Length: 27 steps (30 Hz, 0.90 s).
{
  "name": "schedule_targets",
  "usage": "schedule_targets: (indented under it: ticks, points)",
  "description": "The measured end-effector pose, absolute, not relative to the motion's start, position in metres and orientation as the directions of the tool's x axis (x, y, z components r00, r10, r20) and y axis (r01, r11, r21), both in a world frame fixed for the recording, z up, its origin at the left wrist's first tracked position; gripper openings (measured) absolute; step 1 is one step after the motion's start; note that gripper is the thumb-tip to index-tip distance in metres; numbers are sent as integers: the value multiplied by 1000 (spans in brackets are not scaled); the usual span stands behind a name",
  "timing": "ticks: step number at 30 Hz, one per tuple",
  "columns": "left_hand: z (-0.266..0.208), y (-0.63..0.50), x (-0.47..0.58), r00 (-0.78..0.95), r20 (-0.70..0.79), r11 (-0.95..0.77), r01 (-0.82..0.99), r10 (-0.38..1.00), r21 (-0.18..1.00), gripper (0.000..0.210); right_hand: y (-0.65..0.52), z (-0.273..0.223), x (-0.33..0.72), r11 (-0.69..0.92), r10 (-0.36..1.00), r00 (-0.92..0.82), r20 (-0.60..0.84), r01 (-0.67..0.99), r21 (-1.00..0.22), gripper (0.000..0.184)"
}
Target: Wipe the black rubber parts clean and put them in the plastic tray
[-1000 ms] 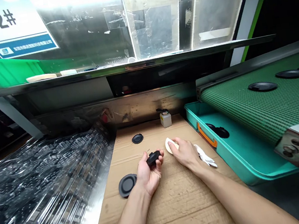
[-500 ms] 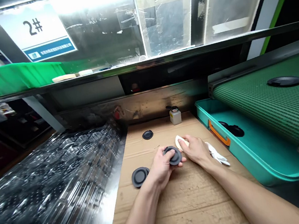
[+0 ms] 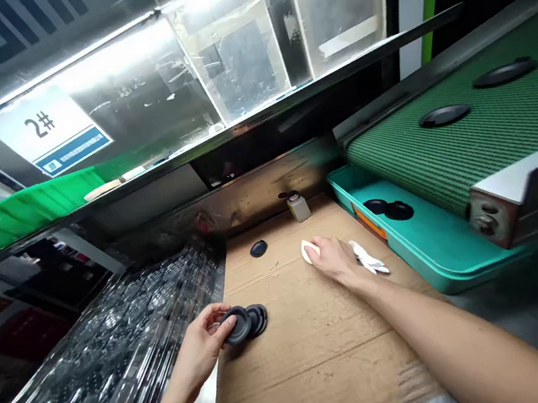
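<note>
The green conveyor belt (image 3: 506,132) slopes in at right, carrying dark discs. Left of it stands the cardboard-topped table (image 3: 317,356), bordered by clear plastic trays (image 3: 133,343) at left and a teal bin (image 3: 436,237) at right. The hands are well apart: the left hand (image 3: 202,343) grips a black disc (image 3: 236,327) near the table's left edge, overlapping other black pieces (image 3: 261,317); the right hand (image 3: 333,259) pinches a white pad (image 3: 306,253) near the cardboard's right side. A small bottle (image 3: 299,208) stands behind.
</note>
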<state>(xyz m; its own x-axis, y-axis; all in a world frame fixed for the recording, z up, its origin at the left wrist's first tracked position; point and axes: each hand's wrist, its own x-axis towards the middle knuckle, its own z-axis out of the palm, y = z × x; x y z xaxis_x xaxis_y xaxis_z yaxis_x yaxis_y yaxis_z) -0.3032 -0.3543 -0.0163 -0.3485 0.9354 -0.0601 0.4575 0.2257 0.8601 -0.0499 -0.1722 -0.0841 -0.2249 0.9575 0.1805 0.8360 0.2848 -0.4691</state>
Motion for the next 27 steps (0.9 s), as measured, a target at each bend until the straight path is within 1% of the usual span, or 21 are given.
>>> schedule_targets:
  ticks: [4, 9, 13, 15, 17, 19, 20, 23, 27]
  points:
    - [-31, -342, -307, -375, -77, 296, 572, 924, 765, 45, -173, -83, -48, 296, 954, -236, 183, 829, -475, 45]
    - [-40, -325, -303, -356, -81, 300, 621, 931, 724, 48, -173, -82, -47, 285, 958, -228, 174, 826, -486, 43]
    - [-36, -322, -300, -332, -47, 286, 726, 942, 625, 56, -173, -82, -47, 287, 957, -218, 192, 818, -499, 40]
    - [-32, -324, -298, -281, -5, 235, 794, 960, 560, 63, -172, -82, -47, 289, 956, -219, 194, 814, -503, 40]
    - [-29, -324, -296, -171, 22, 140, 865, 985, 481, 74, -173, -82, -47, 294, 955, -223, 198, 812, -504, 40]
    - [-27, -323, -294, -57, -2, 52, 901, 998, 431, 83, -173, -82, -47, 293, 955, -220, 202, 813, -503, 40]
    - [-26, -322, -292, -18, -33, 31, 905, 999, 424, 83, -173, -82, -47, 291, 955, -216, 203, 815, -501, 40]
    - [-25, -320, -288, 25, -108, 23, 906, 994, 422, 70, -173, -82, -48, 289, 955, -211, 207, 818, -497, 39]
    - [-25, -318, -280, 91, -75, -57, 924, 993, 377, 49, -172, -83, -48, 290, 955, -213, 207, 820, -494, 38]
